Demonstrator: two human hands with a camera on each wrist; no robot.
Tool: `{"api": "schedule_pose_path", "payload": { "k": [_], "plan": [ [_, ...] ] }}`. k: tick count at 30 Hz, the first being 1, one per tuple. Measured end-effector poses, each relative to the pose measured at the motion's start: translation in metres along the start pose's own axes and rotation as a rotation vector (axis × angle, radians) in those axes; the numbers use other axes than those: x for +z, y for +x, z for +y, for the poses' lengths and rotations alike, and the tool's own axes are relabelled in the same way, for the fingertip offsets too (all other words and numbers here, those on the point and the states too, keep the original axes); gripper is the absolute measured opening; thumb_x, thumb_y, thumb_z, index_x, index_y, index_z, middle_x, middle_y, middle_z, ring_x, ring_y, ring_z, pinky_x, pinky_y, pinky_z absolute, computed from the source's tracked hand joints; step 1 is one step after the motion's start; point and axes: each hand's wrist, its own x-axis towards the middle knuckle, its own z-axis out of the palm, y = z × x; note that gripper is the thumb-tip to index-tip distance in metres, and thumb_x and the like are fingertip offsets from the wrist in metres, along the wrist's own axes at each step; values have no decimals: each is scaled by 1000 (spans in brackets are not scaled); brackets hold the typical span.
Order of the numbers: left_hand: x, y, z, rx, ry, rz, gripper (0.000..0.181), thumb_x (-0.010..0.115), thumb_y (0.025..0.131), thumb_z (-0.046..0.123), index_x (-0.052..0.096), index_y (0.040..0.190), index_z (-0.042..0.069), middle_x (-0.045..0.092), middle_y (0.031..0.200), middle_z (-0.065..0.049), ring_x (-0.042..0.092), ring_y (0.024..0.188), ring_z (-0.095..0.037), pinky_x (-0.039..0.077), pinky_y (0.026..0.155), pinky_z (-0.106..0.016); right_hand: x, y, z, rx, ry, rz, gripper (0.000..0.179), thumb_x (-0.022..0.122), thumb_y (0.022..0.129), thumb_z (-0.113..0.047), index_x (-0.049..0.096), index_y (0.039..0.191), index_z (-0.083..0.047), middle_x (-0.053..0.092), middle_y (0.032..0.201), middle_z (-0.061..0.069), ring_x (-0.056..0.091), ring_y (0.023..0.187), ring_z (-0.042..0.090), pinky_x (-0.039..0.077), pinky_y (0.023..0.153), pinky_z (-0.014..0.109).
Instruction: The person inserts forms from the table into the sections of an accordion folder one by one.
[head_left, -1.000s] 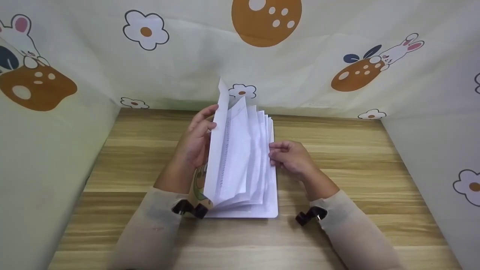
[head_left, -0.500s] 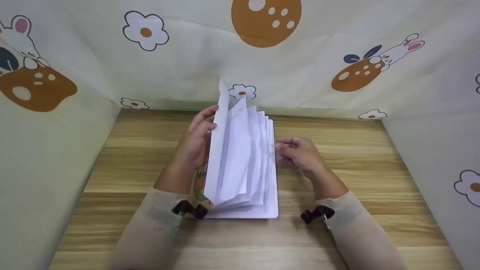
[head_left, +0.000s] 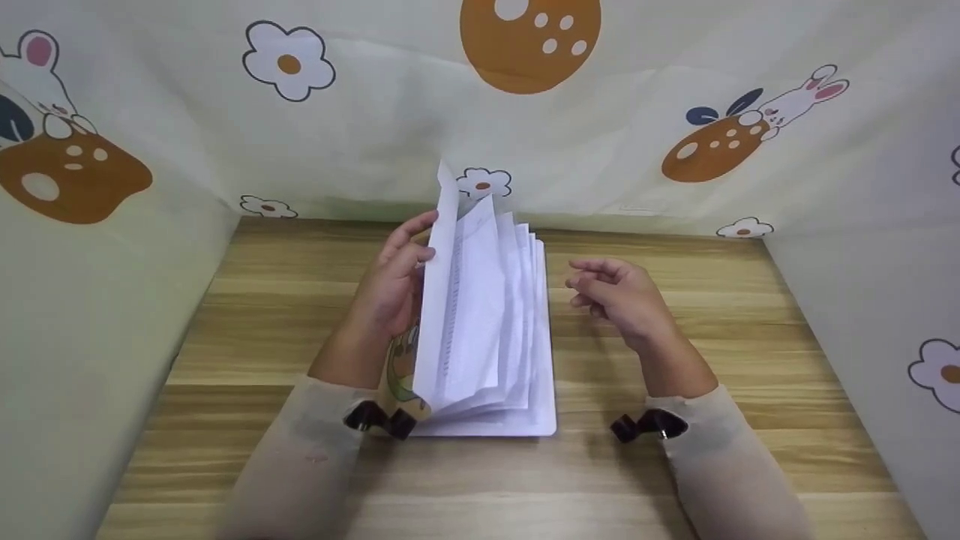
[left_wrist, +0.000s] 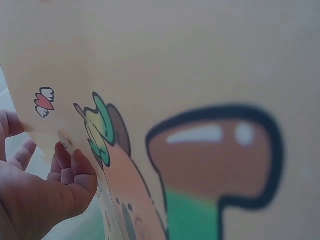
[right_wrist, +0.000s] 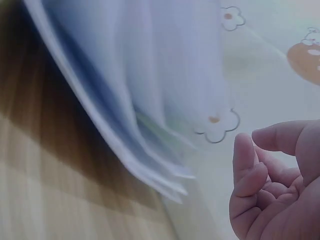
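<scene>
A notebook (head_left: 517,330) stands partly open on the table, its white pages fanned out in several leaves. My left hand (head_left: 391,285) grips its raised front cover (head_left: 435,307) along the left edge, thumb over the edge and fingers spread at it. The left wrist view shows the cover's outside (left_wrist: 200,60), tan with cartoon drawings and a small winged heart. To the right of the notebook, my right hand (head_left: 622,300) hovers apart from the pages. In the right wrist view its fingers (right_wrist: 245,170) are loosely curled, the thumb close to the index fingertip, with nothing held.
The wood-grain table (head_left: 750,420) carries the notebook near its middle. Pale cloth walls (head_left: 390,90) printed with flowers, rabbits and orange shapes enclose the back and both sides. Black camera mounts (head_left: 652,425) sit on both sleeved wrists.
My right hand has let go of the notebook's right page edge and drawn away to the right and slightly back. The left hand and raised cover have stayed nearly in place.
</scene>
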Motion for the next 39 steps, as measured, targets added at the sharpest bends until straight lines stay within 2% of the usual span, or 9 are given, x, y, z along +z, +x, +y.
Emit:
{"api": "schedule_pose_path", "payload": {
  "k": [5,10,15,18,21,25,28,34,39],
  "plan": [
    [1,1,-2,-1,-2,14,55,46,102,5,50,155,19,53,147,-18,68,111,-28,61,81,-33,1,-3,-8,-17,26,-5,26,68,102,-8,70,128,-8,78,95,-6,74,75,9,49,58,18],
    [1,1,-3,-3,32,34,56,48,103,4,50,156,20,56,147,-20,72,108,-28,61,79,-31,2,-4,-10,-38,42,-10,24,66,102,-6,71,126,-10,78,95,-6,74,75,10,48,58,17],
    [4,1,-5,-13,74,41,55,52,103,6,51,156,22,55,154,-20,71,116,-34,62,81,-31,1,-5,-14,-50,71,2,23,66,102,-5,72,123,-13,78,97,-5,74,75,9,48,58,17],
    [5,1,-7,-18,91,49,56,53,103,7,50,157,22,57,152,-18,70,119,-36,62,83,-32,2,-6,-15,-52,96,6,22,65,102,-4,72,120,-15,78,97,-5,73,74,9,48,58,17],
    [6,2,-11,-21,100,57,57,53,103,7,48,158,21,59,150,-17,71,117,-33,62,84,-32,4,-6,-16,-55,119,2,22,65,102,-3,73,117,-18,78,96,-4,73,74,9,48,58,17],
    [9,4,-18,-27,104,56,56,53,103,7,49,157,19,57,152,-24,71,115,-33,62,86,-33,6,-7,-16,-71,151,4,23,65,103,-4,75,113,-21,78,95,-4,72,73,9,47,57,17],
    [12,6,-24,-24,115,40,54,53,102,7,51,155,18,55,154,-28,69,120,-37,61,89,-36,5,-8,-16,-85,172,5,24,65,103,-4,77,111,-23,78,94,-4,72,72,9,46,57,17],
    [17,10,-38,-44,144,24,54,54,103,7,52,156,20,56,156,-22,63,133,-44,59,96,-39,3,-9,-13,-96,194,-5,26,64,103,-5,79,109,-26,78,93,-6,72,72,8,45,57,16],
    [22,13,-50,-83,195,45,56,57,103,8,51,157,22,59,152,-17,68,124,-34,60,92,-35,3,-9,-12,-95,209,-14,28,64,103,-4,79,107,-27,78,92,-6,72,72,8,46,58,16]
  ]
}}
